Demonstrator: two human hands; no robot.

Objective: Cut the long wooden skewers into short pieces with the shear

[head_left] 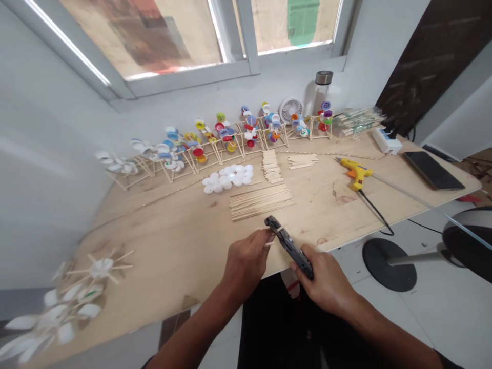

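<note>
My right hand (326,279) is closed round the handles of black cutting pliers (286,243), whose jaws point up and left. My left hand (246,264) pinches a thin wooden stick (272,242) and holds it at the jaws. Both hands hover over the near edge of the plywood table (172,246). Just beyond them lies a bundle of long wooden sticks (260,201).
White bottle caps (227,178), short stick piles (271,166), a yellow glue gun (356,172) with its cord, a phone (433,170) and a power strip (386,140) lie on the table. Bottle-cap windmill models (230,136) line the wall; white ones (77,292) sit at near left.
</note>
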